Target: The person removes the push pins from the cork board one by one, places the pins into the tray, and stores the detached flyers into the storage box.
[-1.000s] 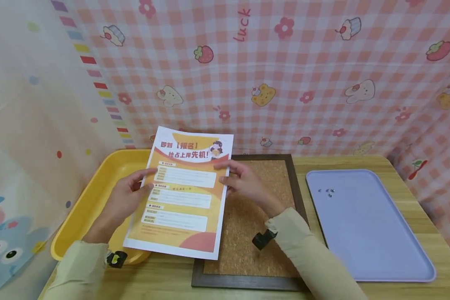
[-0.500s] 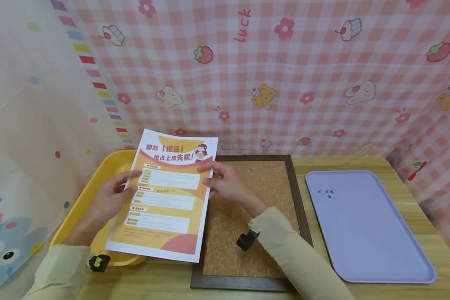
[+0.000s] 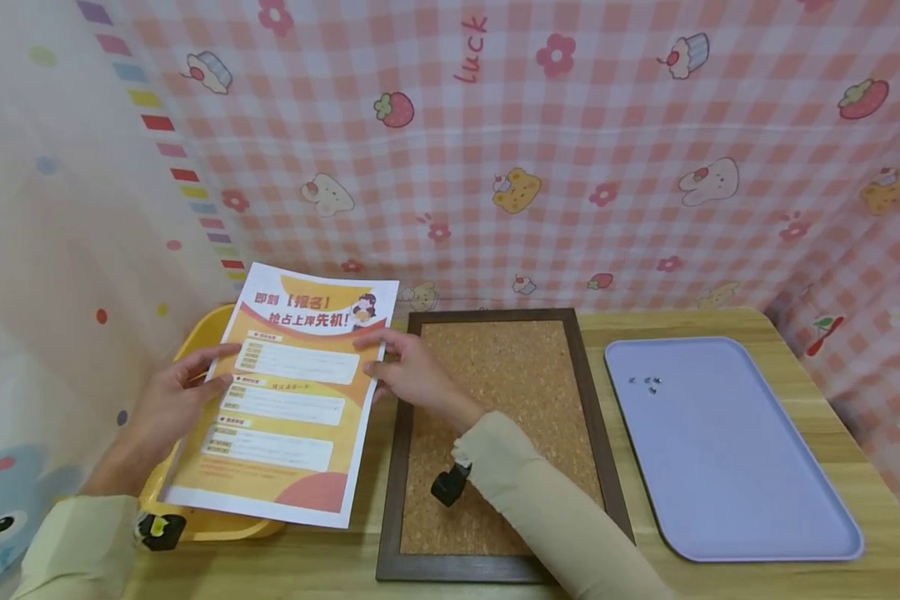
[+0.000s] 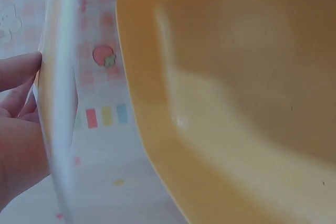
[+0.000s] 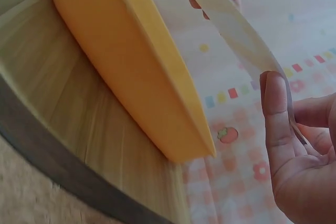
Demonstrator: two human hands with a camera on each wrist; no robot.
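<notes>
A printed flyer (image 3: 285, 433), orange and white with Chinese lettering and a small cartoon figure, is held up above the yellow basin (image 3: 202, 337) in the head view. My left hand (image 3: 161, 412) pinches its left edge between thumb and fingers. At the opposite edge, my right hand (image 3: 420, 375) pinches it the same way; the right wrist view shows the thumb (image 5: 275, 108) on one face and fingers behind. Seen edge-on in the left wrist view, the paper (image 4: 60, 98) stands beside the basin (image 4: 157, 103). The flyer hides much of the basin.
A cork board (image 3: 495, 358) with a dark wooden frame lies under my right forearm. To its right is a lilac tray (image 3: 742, 467) bearing several small shiny pieces (image 3: 652, 383). Patterned cloth (image 3: 555, 125) hangs behind the wooden table (image 3: 315, 567).
Both hands have carried the flyer leftward, off the cork board and over the yellow basin. More of the cork board shows now. The tray and its small pieces stay put.
</notes>
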